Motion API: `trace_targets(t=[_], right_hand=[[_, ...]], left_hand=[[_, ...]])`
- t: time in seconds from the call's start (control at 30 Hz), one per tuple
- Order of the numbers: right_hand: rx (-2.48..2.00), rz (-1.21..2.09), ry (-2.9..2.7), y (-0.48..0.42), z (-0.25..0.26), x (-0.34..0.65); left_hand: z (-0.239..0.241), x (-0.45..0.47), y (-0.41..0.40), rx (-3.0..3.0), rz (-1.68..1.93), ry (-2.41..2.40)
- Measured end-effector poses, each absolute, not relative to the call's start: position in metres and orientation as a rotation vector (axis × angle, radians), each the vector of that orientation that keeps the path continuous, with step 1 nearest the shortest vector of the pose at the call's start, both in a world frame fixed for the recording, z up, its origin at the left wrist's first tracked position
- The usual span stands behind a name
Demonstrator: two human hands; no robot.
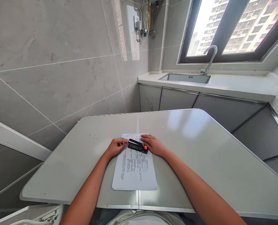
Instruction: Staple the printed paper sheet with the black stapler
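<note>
A black stapler (136,145) with an orange patch at its right end lies across the upper part of a printed sheet of paper (135,175). My left hand (116,147) comes in at the paper's left edge, its thumb and fingers bent together at the stapler's left end. On the other side, my right hand (153,145) rests with stretched fingers on the paper's upper right, close against the orange end. Part of the paper's top is hidden under the hands and the stapler. Whether there is more than one sheet, I cannot tell.
The pale folding table (181,168) has a seam down its middle and raised metal edging. Beyond it stands a counter (241,82) with a sink (187,78) and a faucet (210,59) under a window. A grey tiled wall (59,75) runs along the left.
</note>
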State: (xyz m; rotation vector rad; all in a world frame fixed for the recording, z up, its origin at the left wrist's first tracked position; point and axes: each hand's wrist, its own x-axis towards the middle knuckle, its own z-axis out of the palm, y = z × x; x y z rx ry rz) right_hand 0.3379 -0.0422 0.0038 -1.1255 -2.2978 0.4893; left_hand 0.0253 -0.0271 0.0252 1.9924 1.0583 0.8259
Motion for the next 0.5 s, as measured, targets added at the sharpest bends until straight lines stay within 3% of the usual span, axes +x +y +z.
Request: trace_targets(t=[0.5], right_hand=[[-1.122, 0.498, -2.287, -0.0425, 0.0034, 0.3383]], left_hand=[[0.0250, 0.0252, -0.0276, 2.038, 0.841, 1.039]])
